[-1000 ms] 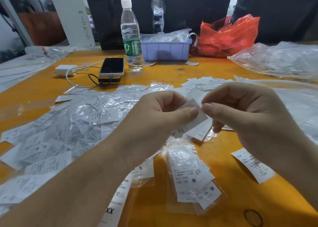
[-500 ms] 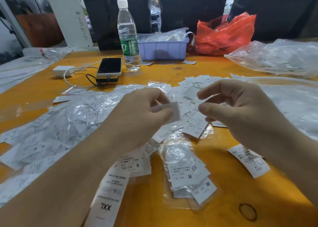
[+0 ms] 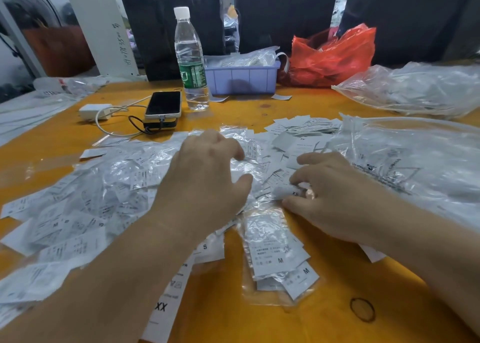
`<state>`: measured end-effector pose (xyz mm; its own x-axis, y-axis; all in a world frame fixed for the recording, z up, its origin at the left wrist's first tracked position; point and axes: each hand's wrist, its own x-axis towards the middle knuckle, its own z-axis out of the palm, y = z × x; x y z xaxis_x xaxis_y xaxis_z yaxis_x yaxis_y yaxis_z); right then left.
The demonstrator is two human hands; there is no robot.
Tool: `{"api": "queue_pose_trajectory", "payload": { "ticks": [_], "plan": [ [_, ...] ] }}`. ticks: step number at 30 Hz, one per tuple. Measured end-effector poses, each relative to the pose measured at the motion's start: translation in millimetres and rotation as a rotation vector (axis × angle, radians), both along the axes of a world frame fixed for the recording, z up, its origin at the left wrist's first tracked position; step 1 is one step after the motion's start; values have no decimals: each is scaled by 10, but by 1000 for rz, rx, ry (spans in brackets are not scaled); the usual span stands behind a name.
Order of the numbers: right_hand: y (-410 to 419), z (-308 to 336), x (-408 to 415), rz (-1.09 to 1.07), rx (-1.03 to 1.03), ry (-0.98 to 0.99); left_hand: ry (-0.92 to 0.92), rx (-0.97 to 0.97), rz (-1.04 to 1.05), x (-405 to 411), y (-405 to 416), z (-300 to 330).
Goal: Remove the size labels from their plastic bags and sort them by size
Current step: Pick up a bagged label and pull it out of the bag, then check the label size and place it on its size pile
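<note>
Small white paper size labels (image 3: 281, 260) in crinkly clear plastic bags (image 3: 109, 186) lying on the orange surface (image 3: 259, 322), left hand (image 3: 205, 184) reaching with loose fingers, right hand (image 3: 335, 194) fingers pinching an XS label (image 3: 287, 193)

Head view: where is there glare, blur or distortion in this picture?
Head view: glare shines off the plastic bags in the label pile and the big bag; wide-angle distortion bends the table edges and tilts the water bottle; the right hand is softly blurred at its fingers, and small print is unreadable.
</note>
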<state>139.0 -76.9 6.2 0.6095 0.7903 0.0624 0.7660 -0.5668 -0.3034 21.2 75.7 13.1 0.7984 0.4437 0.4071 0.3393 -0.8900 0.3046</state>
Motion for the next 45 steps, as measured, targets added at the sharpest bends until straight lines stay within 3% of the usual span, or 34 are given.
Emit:
{"api": "queue_pose_trajectory", "payload": {
  "ticks": [4, 9, 14, 21, 26, 29, 35, 38, 41, 45],
  "plan": [
    [-8, 10, 13, 48, 186, -80, -86, -171, -96, 21, -77, -24],
    [-27, 90, -44, 180, 521, -141, -124, -605, -203, 51, -68, -10],
    [-50, 111, -102, 317, 547, -153, -70, -954, -396, 62, -93, 15],
    [-43, 140, -87, 322, 625, -83, -173, -1147, -473, 26, -61, 58],
    [-66, 147, -78, 320, 637, 22, -136, -1048, -484, 11, -101, 81],
    [-102, 240, -19, 264, 583, -47, -124, -944, -434, 12, -112, 73],
    [-357, 328, 60, -18, 43, -167, -155, -739, -386, -17, -193, 80],
    [-526, 358, 88, -7, 302, -195, -193, -694, -411, -31, -235, 92],
    [-766, 376, 274, -148, 571, -346, -206, -680, -431, -22, -275, 69],
    [-904, 147, 379, -319, 239, -318, -214, -677, -427, -29, -347, 43]
  ]
}}
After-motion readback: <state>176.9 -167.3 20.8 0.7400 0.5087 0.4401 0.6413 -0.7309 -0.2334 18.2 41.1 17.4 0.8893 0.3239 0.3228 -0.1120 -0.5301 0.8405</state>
